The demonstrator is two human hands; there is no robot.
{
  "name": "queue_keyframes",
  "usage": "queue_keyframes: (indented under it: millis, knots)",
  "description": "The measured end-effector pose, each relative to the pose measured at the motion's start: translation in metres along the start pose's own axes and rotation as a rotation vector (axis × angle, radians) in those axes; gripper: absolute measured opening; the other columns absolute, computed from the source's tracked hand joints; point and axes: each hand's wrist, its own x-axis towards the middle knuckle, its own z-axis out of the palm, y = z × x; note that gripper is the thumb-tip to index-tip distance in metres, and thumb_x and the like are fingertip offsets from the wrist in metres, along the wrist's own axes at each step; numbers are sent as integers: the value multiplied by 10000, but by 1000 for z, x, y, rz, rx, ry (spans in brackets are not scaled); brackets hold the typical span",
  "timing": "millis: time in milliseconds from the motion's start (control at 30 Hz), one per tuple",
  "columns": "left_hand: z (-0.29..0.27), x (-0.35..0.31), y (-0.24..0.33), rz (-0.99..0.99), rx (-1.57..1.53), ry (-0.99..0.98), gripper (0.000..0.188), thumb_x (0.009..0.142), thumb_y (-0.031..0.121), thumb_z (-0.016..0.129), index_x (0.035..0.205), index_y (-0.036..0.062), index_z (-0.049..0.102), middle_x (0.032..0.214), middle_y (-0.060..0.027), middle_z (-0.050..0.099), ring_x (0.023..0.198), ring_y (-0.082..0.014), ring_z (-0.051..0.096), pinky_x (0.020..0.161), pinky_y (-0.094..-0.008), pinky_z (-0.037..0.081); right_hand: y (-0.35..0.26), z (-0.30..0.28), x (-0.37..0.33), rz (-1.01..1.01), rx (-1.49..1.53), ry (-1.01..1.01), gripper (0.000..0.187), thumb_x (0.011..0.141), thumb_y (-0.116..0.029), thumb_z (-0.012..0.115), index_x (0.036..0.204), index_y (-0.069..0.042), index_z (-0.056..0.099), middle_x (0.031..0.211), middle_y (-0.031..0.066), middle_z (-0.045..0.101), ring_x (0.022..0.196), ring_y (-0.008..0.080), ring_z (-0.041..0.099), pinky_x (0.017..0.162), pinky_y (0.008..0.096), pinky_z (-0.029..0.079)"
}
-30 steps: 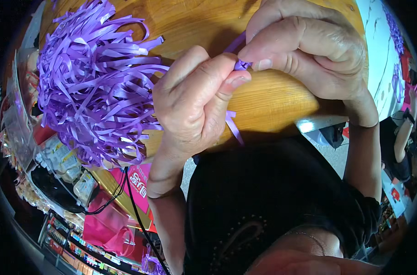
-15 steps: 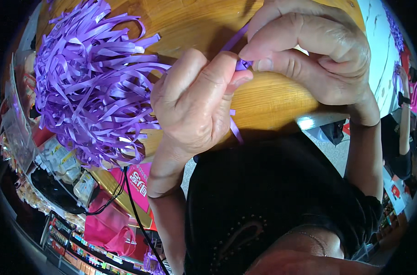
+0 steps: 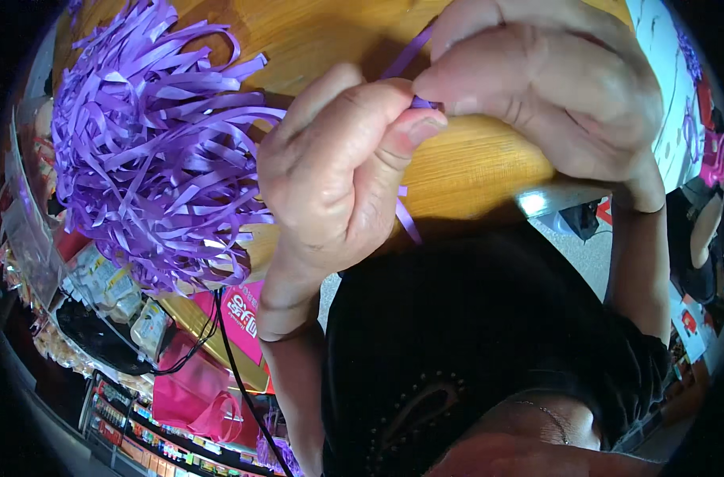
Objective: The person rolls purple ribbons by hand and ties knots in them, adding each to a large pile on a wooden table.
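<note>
A purple ribbon [image 3: 409, 52] is pinched between my two hands above the wooden table. My left hand [image 3: 330, 171] is closed, its thumb and forefinger holding a small folded or knotted part of the ribbon. Right beside it, the fingertips of my right hand [image 3: 553, 91] pinch the same spot, partly hiding it. One ribbon end runs up behind my right hand, and another tail [image 3: 408, 219] hangs below my left hand. To the left lies a big heap of purple ribbons [image 3: 155, 151], close to my left wrist.
The wooden table [image 3: 481, 163] has its near edge at my body. A white marbled surface [image 3: 664, 87] adjoins it on the right. Clear plastic packages [image 3: 107, 278], a pink bag [image 3: 191, 389] and a black cable [image 3: 238, 366] are at lower left. Another person's arm [image 3: 705, 230] shows far right.
My right hand has turned slightly and shifted a little to the right. The left thumb has pressed further over the ribbon, so less of it shows between my fingers.
</note>
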Motion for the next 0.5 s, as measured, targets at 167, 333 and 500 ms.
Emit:
queue_keyframes:
  millis: [167, 333, 500]
  knots:
    - [2, 2, -4, 71, 35, 51, 175, 904, 79, 769, 980, -36, 662, 745, -81, 569, 626, -199, 495, 555, -314, 386, 3, -7, 8, 36, 200, 2, 108, 882, -29, 769, 987, -3, 768, 909, 100, 723, 787, 172, 702, 672, 278, 541]
    - [0, -1, -7, 41, -3, 46, 164, 907, 70, 763, 992, -33, 668, 752, -92, 593, 637, -217, 509, 567, -325, 402, 18, -1, -3, 108, 275, 1, 139, 893, -35, 771, 1028, -4, 765, 934, 102, 733, 817, 172, 703, 706, 277, 548]
    - [1, -2, -12, 89, 2, 97, 155, 903, 63, 764, 996, -33, 685, 769, -91, 622, 639, -210, 513, 567, -315, 401, 23, 9, -6, 52, 348, 67, 156, 891, -13, 771, 1044, 15, 759, 958, 117, 739, 827, 174, 708, 692, 266, 554]
